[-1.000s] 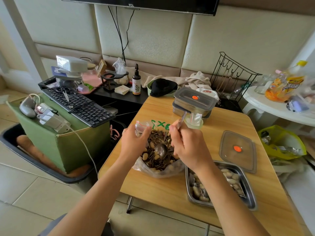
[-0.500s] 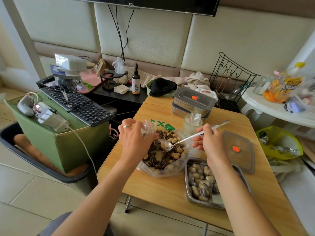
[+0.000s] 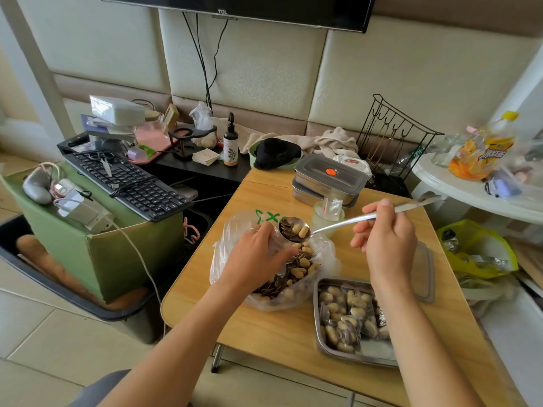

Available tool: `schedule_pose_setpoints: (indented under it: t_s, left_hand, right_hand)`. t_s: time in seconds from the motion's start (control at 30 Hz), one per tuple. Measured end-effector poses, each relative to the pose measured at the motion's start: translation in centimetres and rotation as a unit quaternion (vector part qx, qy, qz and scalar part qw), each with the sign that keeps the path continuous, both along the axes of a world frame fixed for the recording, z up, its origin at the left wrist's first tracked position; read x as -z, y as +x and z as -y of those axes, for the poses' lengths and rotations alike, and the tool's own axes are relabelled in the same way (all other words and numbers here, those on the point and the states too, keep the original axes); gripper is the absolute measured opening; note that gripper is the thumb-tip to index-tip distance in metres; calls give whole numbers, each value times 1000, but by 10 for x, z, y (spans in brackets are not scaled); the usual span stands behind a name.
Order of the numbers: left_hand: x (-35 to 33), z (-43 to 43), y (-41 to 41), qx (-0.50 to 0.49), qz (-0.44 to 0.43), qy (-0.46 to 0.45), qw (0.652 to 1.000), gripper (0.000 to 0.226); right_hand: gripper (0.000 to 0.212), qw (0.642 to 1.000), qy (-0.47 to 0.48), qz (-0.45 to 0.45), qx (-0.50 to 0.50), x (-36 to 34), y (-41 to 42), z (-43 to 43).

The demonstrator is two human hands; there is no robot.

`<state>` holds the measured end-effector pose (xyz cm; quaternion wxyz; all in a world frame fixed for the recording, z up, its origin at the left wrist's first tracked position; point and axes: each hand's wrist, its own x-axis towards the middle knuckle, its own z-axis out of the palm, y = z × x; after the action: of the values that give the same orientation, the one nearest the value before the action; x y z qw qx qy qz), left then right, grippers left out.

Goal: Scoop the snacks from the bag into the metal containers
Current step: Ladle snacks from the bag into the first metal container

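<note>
Both busy: our left hand (image 3: 258, 255) holds the bag (image 3: 224, 242) open so our right hand (image 3: 388, 239), gripping the loaded spoon (image 3: 338, 223), clears it.

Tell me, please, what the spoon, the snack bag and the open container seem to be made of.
Spoon: polished metal, probably stainless steel, by its mirror-like shine. Bag: thin clear plastic film, crinkled and see-through. Open container: brushed metal, likely stainless steel, grey with soft reflections on its bare floor.
</note>
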<state>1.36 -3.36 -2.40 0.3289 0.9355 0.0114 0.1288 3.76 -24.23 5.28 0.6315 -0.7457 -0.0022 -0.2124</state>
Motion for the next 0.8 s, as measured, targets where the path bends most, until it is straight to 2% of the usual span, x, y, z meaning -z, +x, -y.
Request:
schedule_pose_setpoints:
  t_s: [0.2, 0.27, 0.37, 0.53, 0.7, 0.8]
  left_hand:
    - [3, 8, 5, 43, -68, -30, 996, 60]
    - [4, 10, 5, 40, -68, -35, 996, 59]
    - [5, 12, 7, 5, -42, -84, 996, 43]
    - [8, 12, 8, -25, -29, -116, 993, 36]
    - [7, 15, 8, -46, -28, -122, 991, 35]
    - [7, 15, 8, -53, -28, -129, 990, 38]
  right_hand:
    - [34, 981, -134, 138, -29, -2, -11, -10]
    - [35, 970, -167, 174, -40, -1, -11, -11]
    - [40, 950, -208, 222, -64, 0, -9, -10]
    - [45, 897, -279, 331, -91, -3, -15, -18]
    - [35, 876, -312, 357, -93, -4, -19, -24]
    - [40, 877, -310, 360, -76, -3, -20, -25]
